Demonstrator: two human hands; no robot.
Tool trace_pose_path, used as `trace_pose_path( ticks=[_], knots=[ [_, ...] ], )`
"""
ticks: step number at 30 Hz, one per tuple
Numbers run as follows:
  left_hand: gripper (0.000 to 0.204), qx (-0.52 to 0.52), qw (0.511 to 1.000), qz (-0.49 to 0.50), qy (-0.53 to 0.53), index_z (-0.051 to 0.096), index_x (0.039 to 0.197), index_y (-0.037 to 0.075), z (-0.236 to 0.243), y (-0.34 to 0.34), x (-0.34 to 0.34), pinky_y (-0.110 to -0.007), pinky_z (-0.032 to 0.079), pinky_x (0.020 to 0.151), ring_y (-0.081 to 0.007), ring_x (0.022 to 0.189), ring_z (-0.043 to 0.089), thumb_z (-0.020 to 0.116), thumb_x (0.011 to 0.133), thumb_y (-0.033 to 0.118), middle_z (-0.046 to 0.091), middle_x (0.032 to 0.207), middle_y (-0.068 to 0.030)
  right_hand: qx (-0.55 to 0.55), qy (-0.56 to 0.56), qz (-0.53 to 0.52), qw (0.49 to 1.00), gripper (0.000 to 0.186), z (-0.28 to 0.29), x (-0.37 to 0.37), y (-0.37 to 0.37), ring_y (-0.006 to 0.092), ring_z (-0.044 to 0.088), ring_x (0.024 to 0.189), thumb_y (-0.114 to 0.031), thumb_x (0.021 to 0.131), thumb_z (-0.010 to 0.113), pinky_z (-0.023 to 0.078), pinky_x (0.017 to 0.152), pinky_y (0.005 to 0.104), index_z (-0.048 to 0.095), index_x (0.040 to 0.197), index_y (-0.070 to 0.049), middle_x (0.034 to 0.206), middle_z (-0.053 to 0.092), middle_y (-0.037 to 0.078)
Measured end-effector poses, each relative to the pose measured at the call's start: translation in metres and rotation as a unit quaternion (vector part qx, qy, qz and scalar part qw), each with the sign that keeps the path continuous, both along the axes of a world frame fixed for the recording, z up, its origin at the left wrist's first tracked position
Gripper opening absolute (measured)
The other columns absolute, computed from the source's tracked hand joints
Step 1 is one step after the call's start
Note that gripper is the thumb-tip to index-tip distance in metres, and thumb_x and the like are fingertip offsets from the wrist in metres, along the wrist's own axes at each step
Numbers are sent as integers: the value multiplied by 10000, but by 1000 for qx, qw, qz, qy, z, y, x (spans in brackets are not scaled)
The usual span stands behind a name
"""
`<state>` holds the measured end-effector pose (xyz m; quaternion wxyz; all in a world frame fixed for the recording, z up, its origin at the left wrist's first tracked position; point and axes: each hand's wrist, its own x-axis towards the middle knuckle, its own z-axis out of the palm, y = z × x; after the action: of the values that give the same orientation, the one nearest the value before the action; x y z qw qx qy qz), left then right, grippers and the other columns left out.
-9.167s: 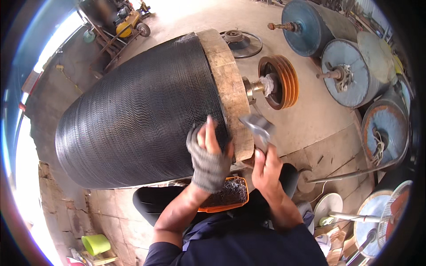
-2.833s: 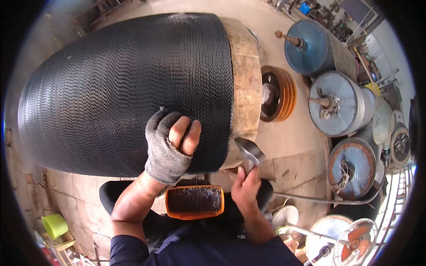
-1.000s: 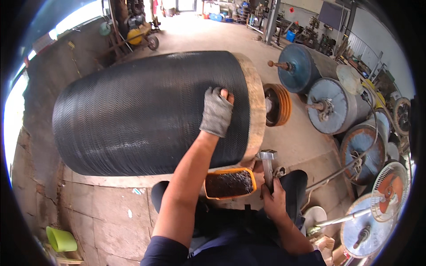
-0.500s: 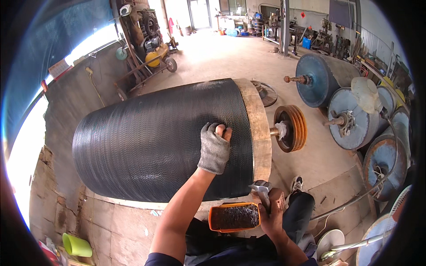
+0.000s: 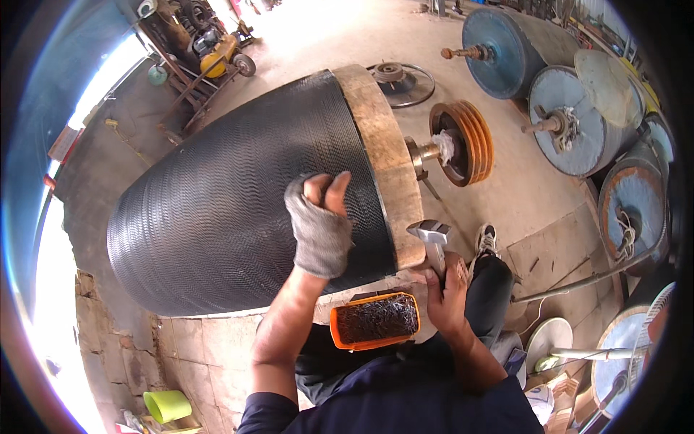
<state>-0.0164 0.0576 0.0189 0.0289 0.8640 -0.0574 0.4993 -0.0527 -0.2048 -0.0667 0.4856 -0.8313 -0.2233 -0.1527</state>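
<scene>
A large drum wrapped in black ridged sheet (image 5: pixel 217 195) lies on its side before me, with a bare wooden band (image 5: pixel 379 137) at its right end. My left hand (image 5: pixel 320 228), in a grey glove that leaves thumb and forefinger bare, is closed above the sheet near that end. Whatever it may pinch is too small to make out. My right hand (image 5: pixel 450 296) grips a hammer (image 5: pixel 432 235) by its handle, head up, beside the wooden band's near corner. Between my arms sits an orange box (image 5: pixel 335 333) of loose nails (image 5: pixel 379 318).
A grooved orange pulley (image 5: pixel 481 145) sits on the shaft at the drum's right end. Several blue-ended drums (image 5: pixel 560 141) line the right side. A wheeled yellow machine (image 5: pixel 217 61) stands at the far left, a lime-green bucket (image 5: pixel 168 406) at the lower left.
My view has tilted downward, so the drum and room sit higher in the picture. My right hand has raised the hammer away from the nail box, toward the wooden band. The left hand stays closed.
</scene>
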Motion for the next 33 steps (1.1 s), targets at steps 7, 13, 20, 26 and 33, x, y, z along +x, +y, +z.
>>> trace_pose_path(
  ticks=[7,13,20,26,33],
  knots=[
    [577,-152,978,-138,32,556,1398,37,-36,-51,-7,-452,437,978,-274,977,609,677,848,-86,681,1017,-83,44,91,-2,995,258,2,13,-4,372,582,774,-206,1087,504,447,704,460,562,1060,44,847,579,218],
    [661,-123,985,-88,83,518,1446,36,-50,-57,-12,-470,417,987,-276,982,608,660,811,-83,692,992,-51,14,14,2,1000,266,-3,25,2,360,662,719,-205,1089,531,511,652,428,588,1162,44,839,659,223],
    [693,-157,976,-93,115,501,1455,47,-41,-52,-11,-454,448,943,-279,907,638,682,797,-80,701,938,-48,44,64,22,997,253,-9,22,7,363,674,744,-191,1080,550,520,681,442,600,1165,42,870,671,229],
    [732,-172,975,-86,115,482,1473,44,-36,-55,-8,-448,441,953,-268,898,629,688,782,-80,681,909,-50,15,13,20,1000,260,0,26,9,372,683,776,-185,1076,556,525,713,441,598,1184,48,898,677,242],
    [906,-183,977,-18,107,361,1552,12,-48,-71,9,-458,411,981,-279,925,583,693,710,-22,647,953,-54,-14,-45,6,999,248,8,30,12,416,685,796,-153,1056,571,531,706,463,581,1218,34,911,681,248]
  ],
)
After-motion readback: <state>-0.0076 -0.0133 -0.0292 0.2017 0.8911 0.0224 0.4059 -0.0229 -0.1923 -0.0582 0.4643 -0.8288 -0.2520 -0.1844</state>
